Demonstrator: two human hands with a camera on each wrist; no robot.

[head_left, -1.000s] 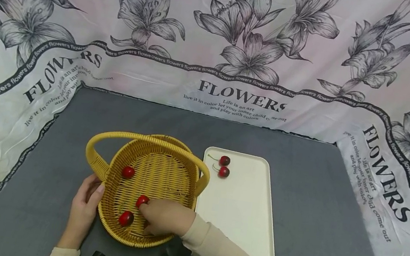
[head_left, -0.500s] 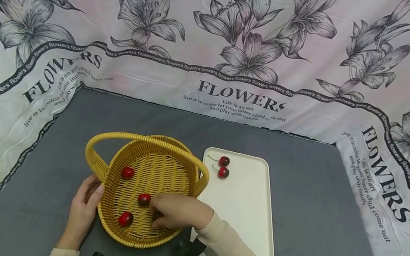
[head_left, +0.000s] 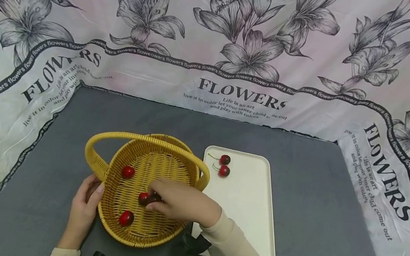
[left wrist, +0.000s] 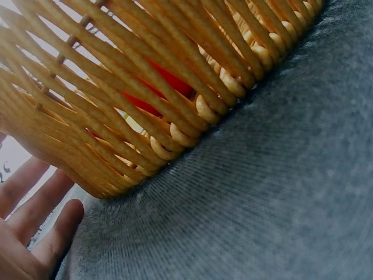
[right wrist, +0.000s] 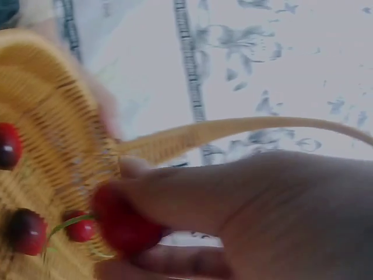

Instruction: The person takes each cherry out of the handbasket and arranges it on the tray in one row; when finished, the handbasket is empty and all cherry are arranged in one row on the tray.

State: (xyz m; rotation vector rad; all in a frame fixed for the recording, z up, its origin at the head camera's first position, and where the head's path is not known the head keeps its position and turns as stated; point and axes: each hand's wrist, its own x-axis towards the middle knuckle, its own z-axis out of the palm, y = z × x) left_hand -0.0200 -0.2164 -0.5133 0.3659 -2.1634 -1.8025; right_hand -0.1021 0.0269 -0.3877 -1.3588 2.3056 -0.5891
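A yellow wicker basket (head_left: 149, 234) with an arched handle stands on the grey cloth. My right hand (head_left: 186, 202) reaches inside it and pinches a dark red cherry (right wrist: 125, 224) between thumb and fingers. Just left of those fingertips lies another cherry (head_left: 143, 199). Two more rest on the basket floor: one cherry (head_left: 128, 172) toward the back left, one cherry (head_left: 126, 218) toward the front. My left hand (head_left: 83, 211) touches the basket's outer left side. In the left wrist view that hand's fingers (left wrist: 58, 233) look fairly straight beside the weave.
A cream tray (head_left: 237, 203) lies close against the basket's right side, partly behind the right forearm. Two stemmed cherries (head_left: 225, 160) sit near its back left corner. The basket's handle (head_left: 151, 139) arches over its back part. A floral-printed cloth (head_left: 249, 42) borders the grey surface.
From beside the middle cherry, my right hand has moved right and then farther from me. A dark cherry now shows between its fingers. The left hand and basket have stayed put.
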